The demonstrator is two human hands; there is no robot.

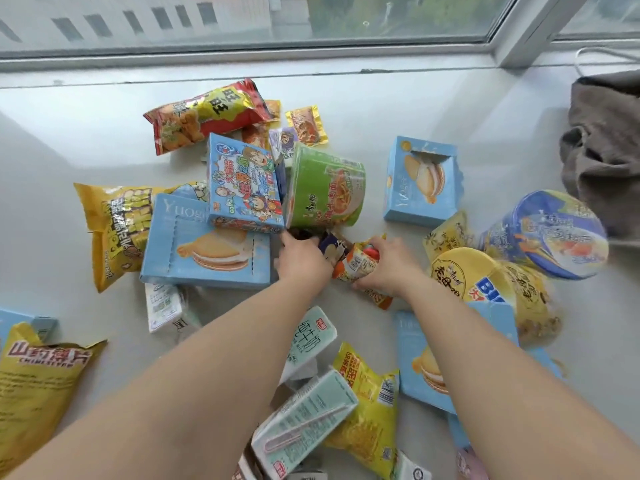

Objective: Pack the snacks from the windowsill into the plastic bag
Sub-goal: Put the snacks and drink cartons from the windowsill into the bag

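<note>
Many snacks lie scattered on the white windowsill (346, 105). My right hand (389, 268) grips a small orange snack packet (356, 263) at the centre. My left hand (303, 259) reaches beside it onto small dark packets (334, 245) just below a tipped green noodle cup (325, 187); what its fingers hold is hidden. Around them lie blue biscuit boxes (207, 251), a cartoon-printed blue box (242, 187), a red snack bag (207, 114) and a yellow chip bag (117, 230). No plastic bag shows in view.
A yellow noodle cup (464, 275) and a blue noodle cup (550, 233) lie right of my hands. Milk cartons (304, 420) and yellow bags (367, 407) sit near my forearms. A grey cloth (602, 150) is bunched at the far right. The window frame (242, 53) runs along the back.
</note>
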